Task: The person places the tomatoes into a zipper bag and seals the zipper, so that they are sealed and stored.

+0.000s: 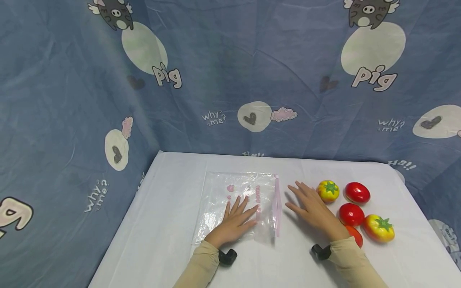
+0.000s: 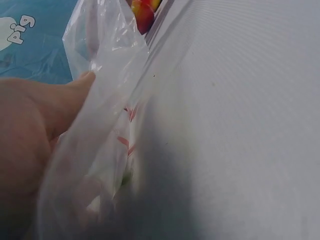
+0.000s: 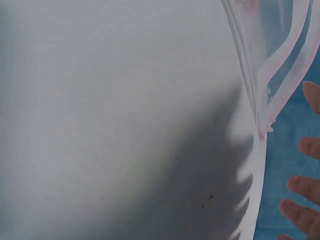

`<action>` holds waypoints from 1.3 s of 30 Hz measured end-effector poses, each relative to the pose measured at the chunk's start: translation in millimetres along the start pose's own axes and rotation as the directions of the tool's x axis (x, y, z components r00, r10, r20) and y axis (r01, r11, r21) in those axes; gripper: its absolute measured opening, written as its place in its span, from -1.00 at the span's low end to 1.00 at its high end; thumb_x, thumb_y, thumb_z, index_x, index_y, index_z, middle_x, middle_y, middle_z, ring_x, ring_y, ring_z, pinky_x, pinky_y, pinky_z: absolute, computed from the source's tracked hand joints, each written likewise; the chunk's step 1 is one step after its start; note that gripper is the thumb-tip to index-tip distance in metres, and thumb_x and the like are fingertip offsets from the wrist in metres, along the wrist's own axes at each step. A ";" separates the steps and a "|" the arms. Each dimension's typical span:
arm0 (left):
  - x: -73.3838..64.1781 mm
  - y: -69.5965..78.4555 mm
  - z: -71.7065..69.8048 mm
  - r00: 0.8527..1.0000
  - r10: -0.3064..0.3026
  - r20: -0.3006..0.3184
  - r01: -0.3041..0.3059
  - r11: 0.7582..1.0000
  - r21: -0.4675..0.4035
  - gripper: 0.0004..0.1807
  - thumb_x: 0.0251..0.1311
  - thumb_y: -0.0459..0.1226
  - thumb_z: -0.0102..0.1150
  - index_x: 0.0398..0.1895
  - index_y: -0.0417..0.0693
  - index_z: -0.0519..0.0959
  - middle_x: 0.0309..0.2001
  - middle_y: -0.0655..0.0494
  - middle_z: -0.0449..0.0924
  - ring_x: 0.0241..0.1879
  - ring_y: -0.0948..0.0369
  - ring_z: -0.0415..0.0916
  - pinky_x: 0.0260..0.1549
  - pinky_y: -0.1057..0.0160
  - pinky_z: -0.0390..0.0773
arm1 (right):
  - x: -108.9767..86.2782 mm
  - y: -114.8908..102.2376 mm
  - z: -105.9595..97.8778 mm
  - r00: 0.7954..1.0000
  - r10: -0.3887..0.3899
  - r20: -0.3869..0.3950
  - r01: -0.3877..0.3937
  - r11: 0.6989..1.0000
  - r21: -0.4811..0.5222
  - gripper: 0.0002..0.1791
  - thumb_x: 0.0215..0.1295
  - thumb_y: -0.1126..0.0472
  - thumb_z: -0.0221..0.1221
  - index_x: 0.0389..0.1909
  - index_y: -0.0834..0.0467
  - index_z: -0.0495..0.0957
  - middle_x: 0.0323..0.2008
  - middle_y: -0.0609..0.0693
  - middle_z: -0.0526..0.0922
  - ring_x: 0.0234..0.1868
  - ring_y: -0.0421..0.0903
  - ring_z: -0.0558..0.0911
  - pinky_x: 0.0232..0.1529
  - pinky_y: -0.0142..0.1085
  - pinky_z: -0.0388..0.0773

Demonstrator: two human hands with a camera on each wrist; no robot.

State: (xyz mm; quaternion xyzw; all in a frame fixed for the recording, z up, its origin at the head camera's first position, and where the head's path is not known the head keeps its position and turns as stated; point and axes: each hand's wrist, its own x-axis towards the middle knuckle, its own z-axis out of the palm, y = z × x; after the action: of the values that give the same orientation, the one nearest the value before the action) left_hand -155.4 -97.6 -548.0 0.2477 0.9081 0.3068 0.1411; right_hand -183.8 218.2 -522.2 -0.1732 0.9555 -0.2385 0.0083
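Clear zip bag [image 1: 239, 187] beneath the left hand [image 1: 232, 226], just short of the right hand [image 1: 312, 205]

The bag is spread largely flat on a white cloth [image 1: 162, 216], with its film lying under and around the left fingers, which are splayed wide with nothing gripped. In the left wrist view, loose film is seen raised beside the left thumb; whether it is pressed or merely brushed cannot be told. The right fingers are likewise held wide and empty, their tips directed toward the pink zip edge [image 1: 277, 206] but set apart from it. In the right wrist view, the two zip strips are seen parted above a corner.

A yellow-and-red tomato [image 1: 328, 191] is placed just beside the outer edge of the right hand. Farther from the right fingers, two red tomatoes [image 1: 357, 193] are grouped, and a third red tomato [image 1: 354, 236] is partly hidden by the right forearm.

Several faults may be anticipated. The thin film could be dragged or creased if the left fingers were shifted while touching it; the parted strips could be brought together if the film near them were pressed down. The rounded tomatoes could be set rolling by a brush from the right wrist or sleeve.
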 end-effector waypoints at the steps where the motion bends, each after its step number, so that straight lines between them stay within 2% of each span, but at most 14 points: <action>1: -0.2 0.0 -0.4 1.000 0.002 0.000 -0.002 1.000 -0.001 -0.37 0.58 0.10 -0.22 0.62 0.20 0.21 0.71 -0.08 -0.25 0.69 -0.16 -0.46 0.57 -0.34 -0.51 | 2.2 -0.6 0.2 1.000 0.002 0.005 -0.002 1.000 0.010 -0.22 0.35 -0.08 0.30 0.54 0.02 0.32 0.58 0.24 0.22 0.60 0.31 0.16 0.57 0.36 0.00; 5: -0.3 -0.4 -0.7 1.000 0.014 -0.008 -0.014 1.000 -0.012 -0.40 0.60 0.07 -0.26 0.61 0.19 0.24 0.70 -0.12 -0.22 0.68 -0.20 -0.44 0.56 -0.37 -0.49 | 11.4 -1.1 1.2 1.000 -0.019 0.019 0.019 1.000 0.017 -0.29 0.37 -0.06 0.28 0.49 0.04 0.40 0.56 0.25 0.27 0.58 0.32 0.19 0.57 0.33 0.04; 12: 1.6 -0.2 0.4 0.999 0.046 -0.026 -0.046 0.999 -0.015 -0.46 0.61 0.03 -0.28 0.54 0.23 0.37 0.69 -0.19 -0.18 0.67 -0.27 -0.41 0.53 -0.43 -0.48 | 28.8 -0.4 3.6 0.993 -0.120 0.024 0.119 0.993 0.005 -0.48 0.39 0.07 0.29 0.32 0.16 0.57 0.44 0.35 0.42 0.50 0.41 0.30 0.50 0.38 0.15; 19: 3.8 -2.9 4.8 0.998 0.044 -0.033 -0.045 0.999 -0.030 -0.48 0.61 0.06 -0.30 0.51 0.33 0.40 0.70 -0.14 -0.19 0.68 -0.23 -0.43 0.54 -0.39 -0.51 | 42.6 6.2 9.7 0.984 -0.173 0.038 0.173 0.985 0.008 -0.56 0.40 0.12 0.27 0.23 0.20 0.61 0.35 0.40 0.49 0.42 0.46 0.39 0.43 0.38 0.28; 23: 6.3 -5.3 8.3 1.000 0.011 -0.018 -0.012 0.999 -0.034 -0.49 0.61 0.05 -0.30 0.51 0.38 0.39 0.71 -0.04 -0.25 0.69 -0.12 -0.50 0.57 -0.30 -0.57 | 47.8 11.1 13.1 0.985 -0.166 0.052 0.164 0.985 0.046 -0.52 0.38 0.13 0.28 0.26 0.22 0.58 0.37 0.39 0.47 0.44 0.44 0.37 0.46 0.35 0.26; 28: 4.2 -0.4 1.3 1.000 0.008 0.008 -0.008 1.000 -0.007 -0.49 0.62 0.02 -0.30 0.51 0.32 0.40 0.71 -0.09 -0.22 0.68 -0.18 -0.46 0.57 -0.35 -0.50 | 54.0 13.2 13.9 0.979 -0.197 0.046 0.193 0.978 0.080 -0.43 0.31 0.11 0.36 0.29 0.25 0.55 0.44 0.39 0.39 0.46 0.43 0.35 0.47 0.33 0.26; 33: 2.0 1.9 -3.3 1.000 0.006 0.014 -0.006 1.000 0.013 -0.50 0.62 0.00 -0.30 0.51 0.31 0.41 0.70 -0.12 -0.18 0.68 -0.22 -0.40 0.57 -0.39 -0.43 | 64.2 14.6 10.0 0.975 -0.203 0.093 0.193 0.976 0.103 -0.34 0.24 0.10 0.41 0.34 0.22 0.52 0.52 0.34 0.29 0.51 0.40 0.31 0.50 0.31 0.23; 39: 0.2 2.5 -5.2 1.000 0.005 0.013 -0.005 0.999 -0.039 -0.49 0.61 0.00 -0.28 0.50 0.30 0.42 0.69 -0.15 -0.16 0.67 -0.24 -0.42 0.55 -0.40 -0.47 | 74.3 17.1 8.6 0.970 -0.209 0.128 0.192 0.973 0.128 -0.29 0.17 0.10 0.47 0.34 0.22 0.52 0.52 0.35 0.28 0.51 0.41 0.28 0.52 0.32 0.19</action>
State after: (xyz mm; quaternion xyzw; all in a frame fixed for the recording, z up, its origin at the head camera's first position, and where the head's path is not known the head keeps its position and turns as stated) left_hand -156.8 -98.3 -542.5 0.2493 0.9004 0.3230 0.1512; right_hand -258.4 203.5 -532.7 -0.2846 0.9149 -0.2796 0.0614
